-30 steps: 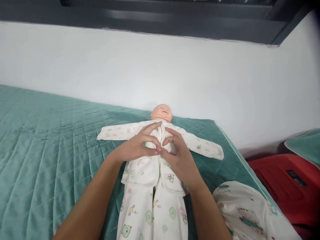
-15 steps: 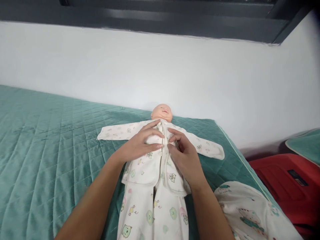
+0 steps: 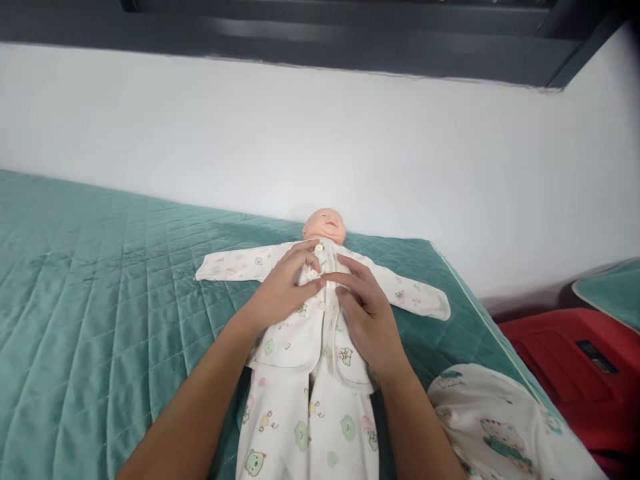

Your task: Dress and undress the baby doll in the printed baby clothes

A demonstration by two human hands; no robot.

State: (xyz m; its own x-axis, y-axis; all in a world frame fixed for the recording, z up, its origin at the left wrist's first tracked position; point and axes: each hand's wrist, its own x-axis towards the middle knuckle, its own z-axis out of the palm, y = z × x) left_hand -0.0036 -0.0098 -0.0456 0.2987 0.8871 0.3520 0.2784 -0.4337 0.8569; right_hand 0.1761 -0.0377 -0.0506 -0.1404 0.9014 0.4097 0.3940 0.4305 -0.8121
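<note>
A plastic doll (image 3: 325,227) lies on the green quilted bedspread (image 3: 115,273) in a white animal-print fabric jacket (image 3: 295,348). The left hand (image 3: 283,295) pinches its button edge (image 3: 323,320); the right hand (image 3: 367,313) curls at the opposite flap (image 3: 345,357), grip unclear.

The jacket (image 3: 287,340) looks matt cloth, the doll head (image 3: 324,227) smooth plastic, the bedcover (image 3: 100,287) velvety.

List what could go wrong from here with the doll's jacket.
1. The left hand and right hand crowd together at the front of the jacket, so fingers may block each other.
2. Pushing the jacket too hard could bump the doll against the nearby wall.
3. The right forearm is close to the cloth; a swing outward might nudge it.
</note>
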